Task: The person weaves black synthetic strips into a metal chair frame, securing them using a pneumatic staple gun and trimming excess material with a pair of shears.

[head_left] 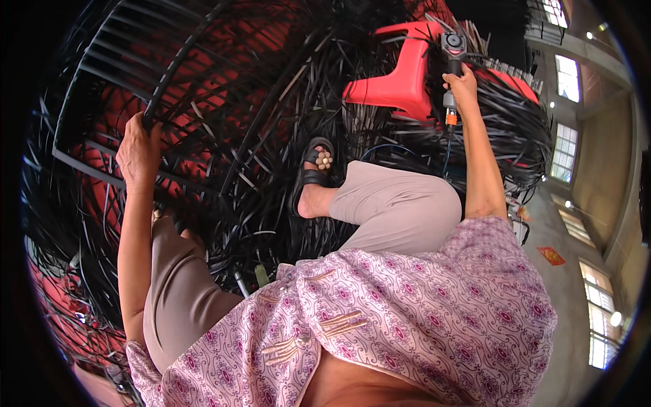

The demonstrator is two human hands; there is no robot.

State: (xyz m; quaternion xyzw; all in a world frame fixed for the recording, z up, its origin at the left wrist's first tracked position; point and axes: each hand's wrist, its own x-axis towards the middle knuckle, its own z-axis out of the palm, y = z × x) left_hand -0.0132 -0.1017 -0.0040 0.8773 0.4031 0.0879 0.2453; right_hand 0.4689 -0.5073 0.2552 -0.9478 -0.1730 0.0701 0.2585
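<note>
I note left hand [139,150] clamped on black frame [169,74]; right hand [461,85] gripping power tool [452,64] near red stool [400,74].

A red plastic stool [400,74] stands among loose black strips [285,136] on the red floor [102,169]. A black sandal [313,173] rests in the strips. Tall windows [564,152] line the wall at right.

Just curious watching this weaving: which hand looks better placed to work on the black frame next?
Probably the left hand: it already grips a bar of the black frame. The right hand is busy holding a corded tool near the red stool.
</note>
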